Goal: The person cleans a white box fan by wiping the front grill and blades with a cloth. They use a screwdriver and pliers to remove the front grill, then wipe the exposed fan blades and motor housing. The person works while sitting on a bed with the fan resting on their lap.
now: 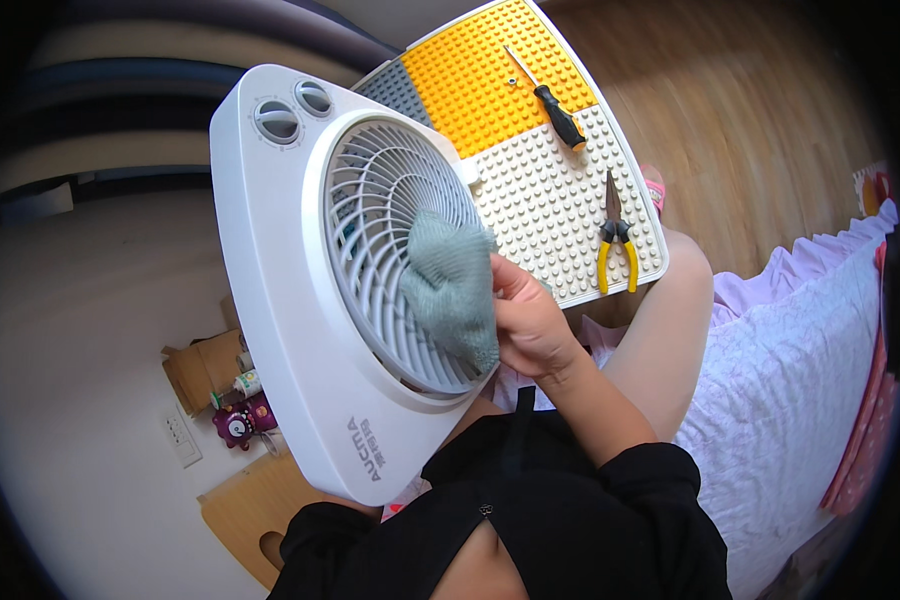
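A white box-shaped fan (280, 300) with a round spiral grille (370, 220) and two grey knobs (278, 122) is held up at a tilt in front of me. My right hand (538, 322) grips a grey-green ribbed cloth (448, 290), which lies bunched against the lower right of the grille. The fan's body hides my left hand; only the black sleeve on that side shows, by its bottom edge.
Behind the fan stands a small table with a studded yellow, white and grey top (530, 200). On it lie a screwdriver (562, 120), a tiny nut-like metal piece (513, 82) and yellow-handled pliers (617, 240). A bed with a pale cover (770, 400) is at right.
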Available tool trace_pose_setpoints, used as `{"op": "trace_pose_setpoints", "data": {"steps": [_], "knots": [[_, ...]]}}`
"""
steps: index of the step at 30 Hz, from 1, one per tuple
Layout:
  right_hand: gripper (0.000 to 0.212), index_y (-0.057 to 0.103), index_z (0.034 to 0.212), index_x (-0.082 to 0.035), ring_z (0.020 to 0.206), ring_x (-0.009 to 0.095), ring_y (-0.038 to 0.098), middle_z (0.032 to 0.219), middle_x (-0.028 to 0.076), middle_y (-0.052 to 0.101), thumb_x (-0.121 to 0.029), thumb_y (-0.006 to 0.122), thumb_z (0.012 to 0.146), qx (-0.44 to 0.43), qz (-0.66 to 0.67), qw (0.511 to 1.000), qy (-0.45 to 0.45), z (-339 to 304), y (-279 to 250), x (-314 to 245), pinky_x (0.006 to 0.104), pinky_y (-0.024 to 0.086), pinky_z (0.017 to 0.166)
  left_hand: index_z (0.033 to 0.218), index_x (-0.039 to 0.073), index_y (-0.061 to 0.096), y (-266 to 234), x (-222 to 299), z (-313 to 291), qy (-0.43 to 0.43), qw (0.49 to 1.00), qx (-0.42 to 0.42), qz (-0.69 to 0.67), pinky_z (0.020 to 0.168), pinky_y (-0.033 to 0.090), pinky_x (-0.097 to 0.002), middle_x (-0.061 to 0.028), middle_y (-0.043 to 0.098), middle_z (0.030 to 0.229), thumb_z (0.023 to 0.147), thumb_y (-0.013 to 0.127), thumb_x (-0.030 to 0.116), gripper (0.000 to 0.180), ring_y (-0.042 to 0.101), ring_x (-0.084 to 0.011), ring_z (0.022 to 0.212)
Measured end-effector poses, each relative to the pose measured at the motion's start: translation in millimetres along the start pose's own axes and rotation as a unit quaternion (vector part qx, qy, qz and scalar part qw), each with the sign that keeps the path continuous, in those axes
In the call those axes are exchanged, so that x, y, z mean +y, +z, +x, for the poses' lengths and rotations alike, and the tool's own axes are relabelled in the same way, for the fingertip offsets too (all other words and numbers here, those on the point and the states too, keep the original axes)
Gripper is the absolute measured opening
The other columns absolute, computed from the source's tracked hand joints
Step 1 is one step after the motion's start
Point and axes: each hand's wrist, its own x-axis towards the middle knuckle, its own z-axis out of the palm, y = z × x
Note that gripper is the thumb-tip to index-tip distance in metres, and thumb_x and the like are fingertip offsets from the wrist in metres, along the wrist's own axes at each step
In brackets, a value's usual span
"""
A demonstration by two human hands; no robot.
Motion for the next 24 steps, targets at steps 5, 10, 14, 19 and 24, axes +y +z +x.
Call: {"op": "trace_pose_setpoints", "data": {"steps": [5, 10, 14, 19, 24], "knots": [[0.032, 0.059, 0.109, 0.001, 0.096, 0.016, 0.058, 0.107, 0.008, 0.062, 0.004, 0.063, 0.077, -0.007, -0.277, 0.953, -0.125, 1, -1, 11, 0.029, 0.046, 0.085, 0.129, -0.001, 0.04, -8, -4, -8, -0.012, 1.0, -0.005, -0.013, 0.101, 0.034, -0.0374, -0.0148, 0.046, 0.128, 0.086, 0.059, 0.03, 0.056, 0.043, -0.0241, 0.119], [0.027, 0.066, 0.088, -0.003, 0.093, 0.027, 0.055, 0.091, 0.009, 0.063, -0.001, 0.073, 0.062, -0.02, -0.6, 0.726, -0.335, 10, 6, 12, 0.0387, 0.04, 0.087, 0.128, -0.001, 0.042, -17, -5, -18, -0.022, 0.999, -0.009, -0.022, 0.101, 0.035, -0.0371, -0.0146, 0.047, 0.126, 0.087, 0.058, 0.028, 0.053, 0.044, -0.0237, 0.118], [0.027, 0.067, 0.087, -0.004, 0.099, 0.032, 0.052, 0.099, 0.01, 0.062, -0.003, 0.074, 0.061, -0.029, -0.559, 0.729, -0.395, 18, 14, 14, 0.0392, 0.039, 0.088, 0.127, 0.0, 0.043, -25, -7, -27, -0.034, 0.999, -0.013, -0.027, 0.1, 0.036, -0.0369, -0.0145, 0.048, 0.125, 0.087, 0.057, 0.027, 0.05, 0.045, -0.0234, 0.117], [0.027, 0.065, 0.092, -0.004, 0.102, 0.035, 0.049, 0.108, 0.012, 0.059, -0.005, 0.07, 0.066, -0.088, -0.563, 0.727, -0.384, 24, 35, 15, 0.0418, 0.038, 0.091, 0.125, 0.0, 0.044, -32, -9, -29, -0.044, 0.998, -0.018, -0.037, 0.099, 0.037, -0.0367, -0.0144, 0.049, 0.123, 0.088, 0.056, 0.025, 0.047, 0.047, -0.0231, 0.115], [0.023, 0.06, 0.099, -0.001, 0.109, 0.039, 0.043, 0.113, 0.016, 0.054, -0.008, 0.06, 0.077, -0.067, -0.609, 0.703, -0.362, 33, 33, 26, 0.0444, 0.032, 0.095, 0.124, 0.001, 0.046, -37, -7, -31, -0.054, 0.997, -0.024, -0.042, 0.098, 0.037, -0.0365, -0.0143, 0.051, 0.121, 0.088, 0.055, 0.023, 0.043, 0.048, -0.0227, 0.114]]}}
